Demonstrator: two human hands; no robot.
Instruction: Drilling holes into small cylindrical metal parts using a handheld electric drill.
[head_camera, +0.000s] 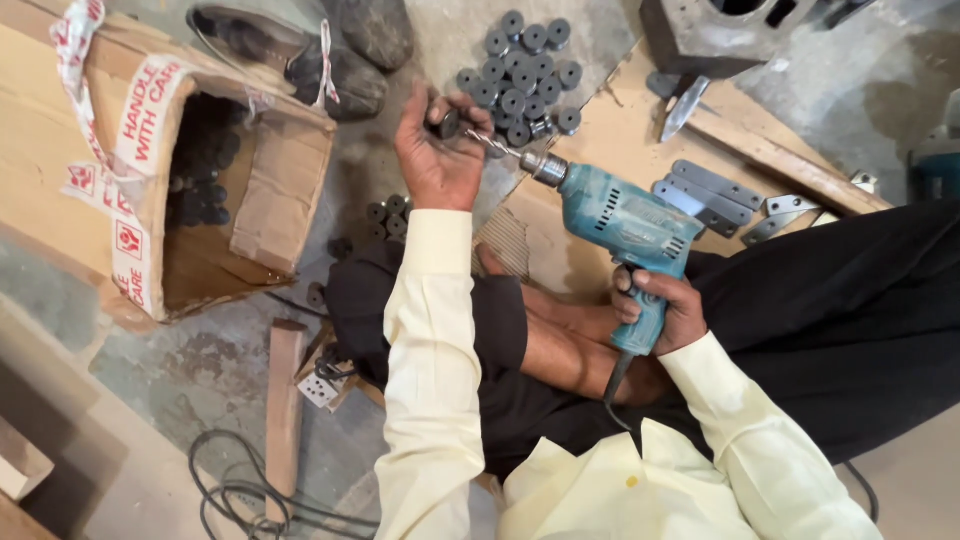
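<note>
My right hand (662, 308) grips the handle of a teal corded electric drill (625, 222). Its bit (490, 146) points up and left into a small black round part (446, 124) that my left hand (435, 158) holds between its fingers. Just beyond the left hand lies a pile of several similar black round parts (525, 70) on the floor and on the edge of a wooden board (590, 140). I sit on the floor with my legs folded under the drill.
An open cardboard box (200, 190) with more black parts lies on its side at left. Flat metal brackets (715, 195) and a grey metal block (715, 30) sit at upper right. A wooden strip (283, 400), a white socket (318, 388) and coiled black cable (245, 490) lie lower left.
</note>
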